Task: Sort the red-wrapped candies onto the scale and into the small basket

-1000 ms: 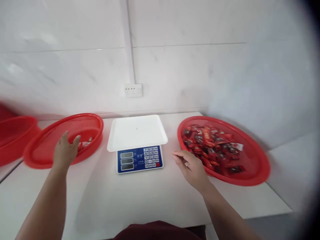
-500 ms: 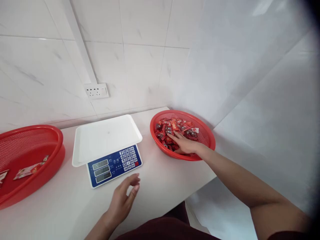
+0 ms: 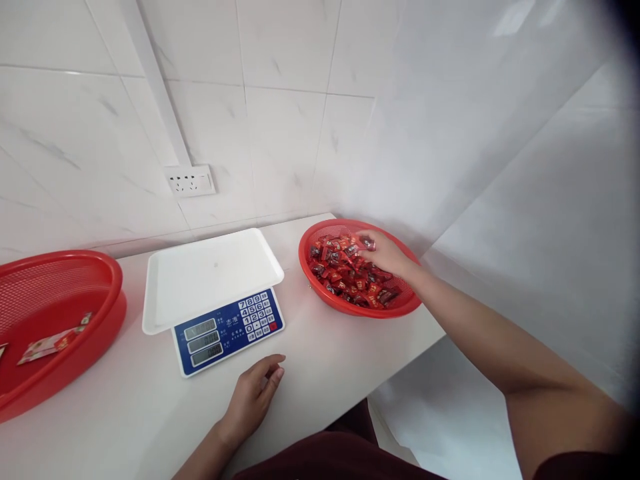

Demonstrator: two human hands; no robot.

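1. Clothing (image 3: pixel 340 457) of dark red colour shows at the bottom edge, nearest to the camera
2. Left hand (image 3: pixel 253 399) rests on the white counter (image 3: pixel 320 363), just in front of the scale. Its fingers are loosely curled and apart, and they hold nothing
3. Scale (image 3: pixel 227 331) stands in the middle of the counter, and its white tray (image 3: pixel 210 277) bears nothing. On the blue panel the keys read 7 8 9, 4 5 6, 1 2 3 and 0, and one key is red. Three small displays show digits that I cannot read for sure. Two Chinese characters beside the keys are too small to make out
4. Left basket (image 3: pixel 70 363), red, is cut by the left edge of the picture. Only a few flat packets (image 3: pixel 50 343) lie in it
5. Right basket (image 3: pixel 350 308), also red, holds a heap of sweets (image 3: pixel 345 280) in red and dark wrappers, whose white print is too small to read. Right hand (image 3: pixel 386 256) is over its far side, fingertips pinched together on one packet (image 3: pixel 367 243), just above the heap
6. Judging from this, the work looks to be at an early stage, since nearly all the sweets are in the right basket
7. Wall socket (image 3: pixel 190 181) sits on the white tiles (image 3: pixel 280 133) behind, and I see no writing on it
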